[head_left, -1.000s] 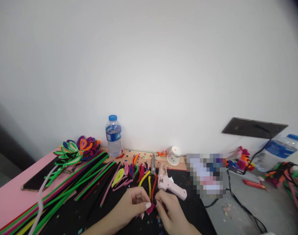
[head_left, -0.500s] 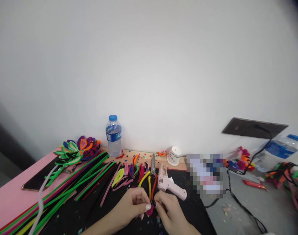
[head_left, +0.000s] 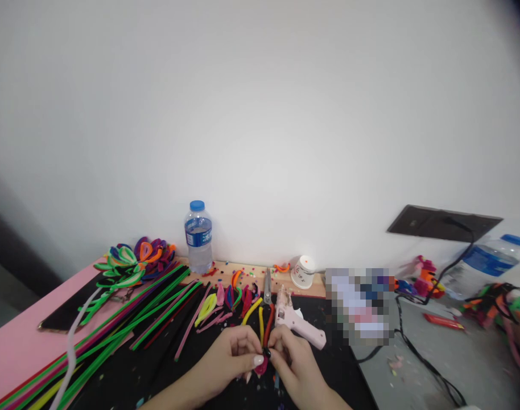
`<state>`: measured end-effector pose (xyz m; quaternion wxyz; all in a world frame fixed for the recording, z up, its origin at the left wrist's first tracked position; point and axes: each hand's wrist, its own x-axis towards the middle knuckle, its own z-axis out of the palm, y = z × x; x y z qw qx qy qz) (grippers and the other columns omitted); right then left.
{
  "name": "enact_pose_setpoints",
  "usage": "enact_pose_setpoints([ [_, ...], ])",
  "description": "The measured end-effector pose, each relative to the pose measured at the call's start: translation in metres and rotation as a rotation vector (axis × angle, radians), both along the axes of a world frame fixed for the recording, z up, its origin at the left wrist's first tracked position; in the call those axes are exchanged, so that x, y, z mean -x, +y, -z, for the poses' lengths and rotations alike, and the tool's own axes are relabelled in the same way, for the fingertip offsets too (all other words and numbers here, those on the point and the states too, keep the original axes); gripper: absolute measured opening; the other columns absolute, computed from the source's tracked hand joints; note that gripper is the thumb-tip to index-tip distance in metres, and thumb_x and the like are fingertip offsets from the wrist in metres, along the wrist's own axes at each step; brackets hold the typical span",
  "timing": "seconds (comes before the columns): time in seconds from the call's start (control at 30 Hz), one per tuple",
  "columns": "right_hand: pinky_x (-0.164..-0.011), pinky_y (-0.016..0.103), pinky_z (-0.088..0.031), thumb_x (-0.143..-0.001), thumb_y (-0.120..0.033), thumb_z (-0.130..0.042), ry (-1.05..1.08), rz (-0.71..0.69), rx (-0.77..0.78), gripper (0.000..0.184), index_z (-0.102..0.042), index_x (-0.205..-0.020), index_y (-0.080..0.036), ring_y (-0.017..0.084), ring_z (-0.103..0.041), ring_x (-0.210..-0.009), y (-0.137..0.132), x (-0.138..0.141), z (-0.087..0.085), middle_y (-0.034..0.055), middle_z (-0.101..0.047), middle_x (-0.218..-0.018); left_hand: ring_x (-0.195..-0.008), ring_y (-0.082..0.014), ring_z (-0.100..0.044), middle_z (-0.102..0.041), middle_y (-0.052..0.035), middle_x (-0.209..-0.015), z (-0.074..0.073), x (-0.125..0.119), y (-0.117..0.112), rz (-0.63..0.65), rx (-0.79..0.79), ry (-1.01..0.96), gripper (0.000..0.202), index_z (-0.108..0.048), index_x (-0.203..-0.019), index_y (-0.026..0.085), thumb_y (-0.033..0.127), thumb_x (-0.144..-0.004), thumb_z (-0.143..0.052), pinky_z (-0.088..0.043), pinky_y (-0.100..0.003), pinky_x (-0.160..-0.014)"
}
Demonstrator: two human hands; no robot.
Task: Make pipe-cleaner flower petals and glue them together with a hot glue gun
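Observation:
My left hand (head_left: 230, 359) is closed in a pinch, thumb against fingers, on a small deep-pink pipe cleaner piece (head_left: 261, 366) with a black part (head_left: 267, 352) at its top. From the other side my right hand (head_left: 296, 361) pinches the same piece, so the fingertips nearly meet and partly cover it. Just beyond the hands lie scissors (head_left: 267, 287), blades pointing to the wall. Curved yellow and red lengths run from them toward my fingers; I cannot tell if these are the handles. A pale pink glue gun (head_left: 300, 327) rests beside my right hand.
Long pipe cleaners (head_left: 127, 330) and a pipe cleaner flower (head_left: 136, 259) lie at left. Bent coloured pieces (head_left: 232, 299) sit behind my left hand. A water bottle (head_left: 198, 239) and a paper cup (head_left: 303, 272) stand along the wall. A black cable (head_left: 413, 344) crosses the grey surface at right.
My right fingertips have shifted slightly up and around the piece. My left hand stays almost in place; the surrounding things have not moved.

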<state>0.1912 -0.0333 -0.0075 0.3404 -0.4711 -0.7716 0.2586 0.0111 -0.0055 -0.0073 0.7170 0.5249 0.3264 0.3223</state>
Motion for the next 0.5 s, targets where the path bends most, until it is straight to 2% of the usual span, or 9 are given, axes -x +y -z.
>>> enact_pose_setpoints([
  [0.13, -0.049, 0.021, -0.028, -0.082, -0.014, -0.044, -0.012, -0.001, -0.022, 0.012, -0.042, -0.073, -0.021, 0.011, -0.039, -0.051, 0.0004, 0.0009, -0.0026, -0.0062, -0.037, -0.057, -0.039, -0.0043, -0.042, -0.057, 0.0056, -0.052, 0.0048, -0.0002, -0.0002, -0.001, 0.016, -0.046, 0.029, -0.053, -0.074, 0.015, 0.033, -0.065, -0.074, -0.028, -0.016, -0.040],
  [0.27, -0.051, 0.021, -0.029, -0.083, -0.014, -0.043, -0.033, -0.010, -0.049, 0.012, -0.042, -0.073, -0.021, 0.011, -0.041, -0.053, -0.0004, 0.0017, -0.0037, -0.0056, -0.038, -0.059, -0.039, -0.0045, -0.043, -0.059, 0.0055, -0.053, 0.0093, -0.0005, 0.0009, 0.001, 0.003, -0.083, 0.031, -0.052, -0.080, 0.016, 0.031, -0.065, -0.074, -0.029, -0.015, -0.040],
  [0.5, -0.052, 0.021, -0.032, -0.087, -0.015, -0.037, -0.030, -0.044, -0.109, 0.015, -0.042, -0.074, -0.021, 0.012, -0.044, -0.054, -0.0006, 0.0014, -0.0084, -0.0036, -0.044, -0.061, -0.039, -0.0046, -0.043, -0.058, 0.0059, -0.053, 0.0082, -0.0009, 0.0005, -0.011, -0.022, -0.069, 0.033, -0.054, -0.085, 0.016, 0.033, -0.066, -0.074, -0.030, -0.015, -0.039],
])
